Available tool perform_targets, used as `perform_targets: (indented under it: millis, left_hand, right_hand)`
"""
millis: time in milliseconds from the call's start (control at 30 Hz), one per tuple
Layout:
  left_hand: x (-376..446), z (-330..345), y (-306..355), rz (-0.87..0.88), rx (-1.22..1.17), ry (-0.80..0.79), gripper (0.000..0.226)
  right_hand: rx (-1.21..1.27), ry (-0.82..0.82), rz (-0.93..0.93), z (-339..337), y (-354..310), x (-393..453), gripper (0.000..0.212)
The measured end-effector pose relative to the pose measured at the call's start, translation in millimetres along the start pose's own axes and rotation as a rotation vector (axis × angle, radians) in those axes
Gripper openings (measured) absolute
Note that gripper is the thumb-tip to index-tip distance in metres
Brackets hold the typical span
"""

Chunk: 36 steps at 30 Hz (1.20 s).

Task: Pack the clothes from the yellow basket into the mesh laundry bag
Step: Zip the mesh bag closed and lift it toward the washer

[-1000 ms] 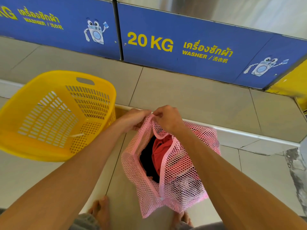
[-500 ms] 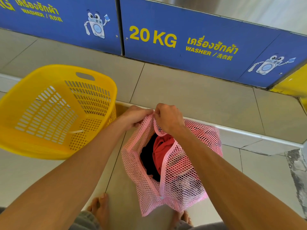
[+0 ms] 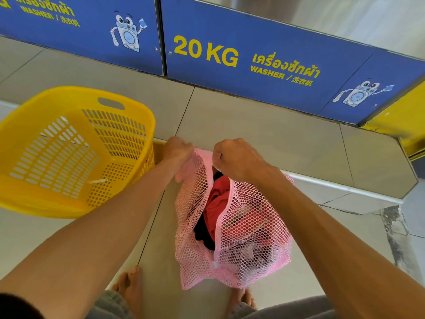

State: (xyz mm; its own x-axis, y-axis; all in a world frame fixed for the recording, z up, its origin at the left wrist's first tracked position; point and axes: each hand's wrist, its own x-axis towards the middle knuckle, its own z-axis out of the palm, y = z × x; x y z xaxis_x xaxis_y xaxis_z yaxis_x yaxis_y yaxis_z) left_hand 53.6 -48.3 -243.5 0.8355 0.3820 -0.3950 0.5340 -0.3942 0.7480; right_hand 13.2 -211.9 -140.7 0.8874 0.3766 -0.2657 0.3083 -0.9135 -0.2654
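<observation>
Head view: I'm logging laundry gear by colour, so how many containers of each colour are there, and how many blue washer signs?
Yellow: 1, the yellow basket, with no clothes showing in it.
Pink: 1, the mesh laundry bag, gripped at its top by the left hand and the right hand.
Blue: 2, one washer sign and the 20 KG washer sign.
Total: 4.

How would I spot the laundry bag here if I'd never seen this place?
Find the blue "20 KG" washer panel; on the tiled floor below it stands a yellow basket. Right of that, both hands pinch the top of the mesh laundry bag: soft pink netting, red and dark clothes showing through.
</observation>
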Motion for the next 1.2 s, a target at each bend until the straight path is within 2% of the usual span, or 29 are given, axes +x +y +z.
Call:
perform_targets:
  millis: [67,100,167,233,267,333,433,533,600,633,700,767,833,867,967,1100,1200]
  left_hand:
    - [-11.7,-4.4,4.0,0.038,0.111,0.08,0.053]
    - [-18.9,-8.1,5.5,0.032,0.124,0.042,0.059]
    - [-33.5,-16.1,7.9,-0.076,0.076,-0.235,0.059]
    - [-44.8,-21.3,6.8,-0.2,0.028,-0.531,0.043]
    - [-47.6,-21.2,4.7,-0.206,-0.008,-0.592,0.031]
    - [-46.0,-17.9,-0.1,-0.171,-0.062,-0.531,0.02]
    - [-40.9,-14.6,-0.1,-0.095,-0.11,-0.296,0.018]
    - [-38.3,-14.5,3.4,-0.052,-0.125,-0.124,0.022]
    - [-46.4,-13.6,5.0,-0.039,-0.056,-0.104,0.032]
    - [-53.4,-13.4,5.7,-0.058,-0.037,-0.143,0.04]
    - [-69.4,-16.4,6.1,-0.168,-0.042,-0.359,0.052]
    - [-80.9,-22.2,2.2,-0.223,-0.074,-0.627,0.043]
    - [-89.2,-24.5,-2.2,-0.163,-0.164,-0.73,0.025]
    - [-91.1,-23.7,-3.6,-0.135,-0.188,-0.696,0.02]
    - [-90.7,-18.8,-2.8,-0.091,-0.192,-0.454,0.013]
    - [-83.7,-17.9,0.5,-0.025,-0.187,-0.254,0.018]
    - [-91.3,-19.5,-2.5,-0.031,-0.188,-0.289,0.019]
  right_hand:
    - [0.035,0.028,0.013,-0.5,0.2,-4.3,0.023]
    - [0.057,0.045,0.014,1.1,-0.3,-6.5,0.023]
    - [0.107,0.078,0.012,7.4,-3.3,-11.8,0.025]
    - [0.148,0.106,0.019,14.3,-7.2,-17.5,0.023]
    - [0.154,0.118,0.021,17.6,-8.8,-19.8,0.021]
    - [0.135,0.141,0.02,21.6,-10.8,-25.5,0.019]
    - [0.074,0.133,-0.009,23.7,-10.4,-35.4,0.019]
    - [0.035,0.077,-0.06,25.8,-8.6,-46.2,0.017]
    - [0.043,0.082,-0.061,25.4,-5.2,-51.2,0.017]
    - [0.052,0.104,-0.048,24.6,-3.5,-52.9,0.017]
    - [0.073,0.164,-0.018,23.7,-1.8,-56.0,0.016]
    - [0.111,0.204,0.001,24.1,-4.2,-59.4,0.016]
    - [0.14,0.218,0.01,26.5,-7.9,-63.9,0.018]
    - [0.144,0.223,0.012,28.5,-9.6,-66.3,0.018]
    - [0.131,0.21,0.012,36.5,-12.8,-76.1,0.015]
    - [0.124,0.066,-0.058,46.5,-13.5,-89.8,0.016]
    - [0.19,0.043,-0.058,44.2,-11.2,-94.9,0.017]
